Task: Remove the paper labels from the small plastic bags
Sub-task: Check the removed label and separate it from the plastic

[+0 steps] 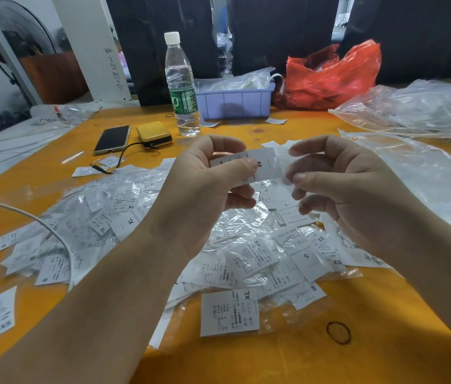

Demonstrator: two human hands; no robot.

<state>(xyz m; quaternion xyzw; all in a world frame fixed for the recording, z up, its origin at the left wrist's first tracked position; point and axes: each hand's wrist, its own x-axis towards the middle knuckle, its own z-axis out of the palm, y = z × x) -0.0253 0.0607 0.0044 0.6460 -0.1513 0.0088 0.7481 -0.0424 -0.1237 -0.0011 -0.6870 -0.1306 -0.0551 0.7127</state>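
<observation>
Two hands are raised over the orange counter (274, 361), above a heap of bagged labels (246, 259). One paper label (263, 164), marked M, is pinched by the left hand (207, 187) between thumb and forefinger. The clear small plastic bag (284, 162) at that label's right end is pinched by the right hand (349, 189); both hands are clamped, and they are held near each other without touching. The heap is spread across the middle of the counter, too many pieces to be counted, with sizes XL, S, XS and L readable. Bare orange surface is seen along the near edge, where one black rubber band (338, 332) is lying just beside the heap. Further open surface is seen behind the heap, bounded by one phone (112, 139), one yellow case (154, 133) and one water bottle (181, 84), which stands upright. One lilac tray (235, 102) and one red plastic bag (329, 79) are set at the far edge. The right side is crowded by clear plastic sheeting (418, 106). One white cable (38, 220) is draped across the heap's left part.
</observation>
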